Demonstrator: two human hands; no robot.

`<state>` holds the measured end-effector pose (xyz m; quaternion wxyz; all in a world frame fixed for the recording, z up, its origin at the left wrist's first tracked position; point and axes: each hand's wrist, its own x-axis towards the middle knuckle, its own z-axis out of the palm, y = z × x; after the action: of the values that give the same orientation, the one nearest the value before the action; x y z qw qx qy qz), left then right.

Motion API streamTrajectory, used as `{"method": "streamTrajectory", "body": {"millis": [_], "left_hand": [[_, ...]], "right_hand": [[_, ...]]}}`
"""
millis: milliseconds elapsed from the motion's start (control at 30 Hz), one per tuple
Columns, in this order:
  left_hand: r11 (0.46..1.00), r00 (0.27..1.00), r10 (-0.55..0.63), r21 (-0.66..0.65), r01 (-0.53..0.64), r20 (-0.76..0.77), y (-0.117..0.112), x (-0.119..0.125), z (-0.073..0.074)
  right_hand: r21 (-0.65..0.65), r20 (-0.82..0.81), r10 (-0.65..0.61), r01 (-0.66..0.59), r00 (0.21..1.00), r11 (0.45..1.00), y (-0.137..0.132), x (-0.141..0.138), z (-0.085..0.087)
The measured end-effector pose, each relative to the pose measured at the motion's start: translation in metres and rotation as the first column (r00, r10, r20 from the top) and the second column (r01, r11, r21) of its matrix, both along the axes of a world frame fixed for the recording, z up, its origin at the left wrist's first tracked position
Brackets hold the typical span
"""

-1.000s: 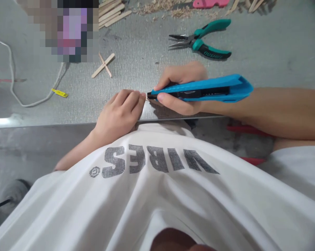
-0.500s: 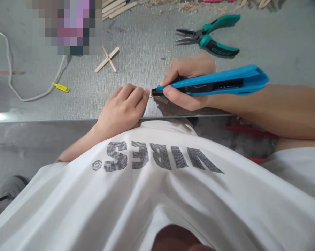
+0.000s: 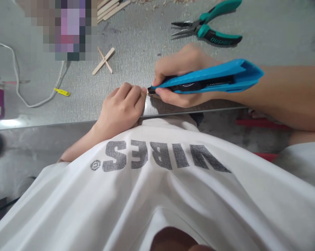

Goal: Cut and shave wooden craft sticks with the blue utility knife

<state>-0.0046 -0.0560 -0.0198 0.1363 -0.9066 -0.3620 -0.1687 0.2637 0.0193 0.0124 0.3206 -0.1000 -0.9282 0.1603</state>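
My right hand (image 3: 179, 76) is closed around a blue utility knife (image 3: 220, 79), its black nose pointing left toward my left thumb. Close to the table's front edge, my left hand (image 3: 122, 106) is closed with its fingers curled, pinching a thin wooden craft stick (image 3: 155, 96). Only a short piece of that stick shows, under the knife's nose and beside my right fingers; the rest is covered by my hands. The knife's tip is at the stick, but the blade itself is too small to make out.
Two crossed craft sticks (image 3: 104, 61) lie beyond my left hand. Green-handled needle-nose pliers (image 3: 196, 28) rest open at the back right. Stacked sticks (image 3: 112, 8) and wood shavings (image 3: 157, 2) lie at the back. A white cable (image 3: 16, 69) with a yellow tag (image 3: 62, 92) runs at the left.
The view has shifted and tilted slightly, bringing more of a purple object into sight at the left. Both hands keep their grips, and the knife stays at the stick.
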Motion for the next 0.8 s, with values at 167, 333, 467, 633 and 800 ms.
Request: {"method": "streamTrajectory", "body": {"millis": [167, 333, 467, 633, 800], "left_hand": [[1.000, 1.000, -0.002, -0.004, 0.002, 0.015, 0.001, -0.003, -0.001], [0.998, 1.000, -0.015, 0.059, 0.015, 0.012, 0.001, -0.005, -0.001], [1.000, 1.000, -0.009, 0.005, 0.009, 0.021, 0.000, -0.007, 0.000], [0.998, 0.999, 0.037, -0.058, -0.036, 0.020, -0.003, -0.005, 0.001], [0.996, 0.998, 0.054, -0.075, -0.051, 0.031, -0.004, -0.002, 0.001]], "right_hand": [[-0.009, -0.103, 0.006, -0.007, 0.995, 1.000, -0.001, 0.001, -0.013], [-0.017, -0.178, -0.055, 0.053, 0.982, 0.998, -0.004, 0.004, -0.022], [-0.005, -0.191, -0.062, 0.062, 0.980, 0.998, -0.006, 0.004, -0.024], [0.001, -0.226, -0.112, 0.115, 0.968, 0.993, -0.006, 0.006, -0.027], [0.136, -0.240, -0.086, 0.121, 0.967, 0.983, -0.004, 0.005, -0.029]]}}
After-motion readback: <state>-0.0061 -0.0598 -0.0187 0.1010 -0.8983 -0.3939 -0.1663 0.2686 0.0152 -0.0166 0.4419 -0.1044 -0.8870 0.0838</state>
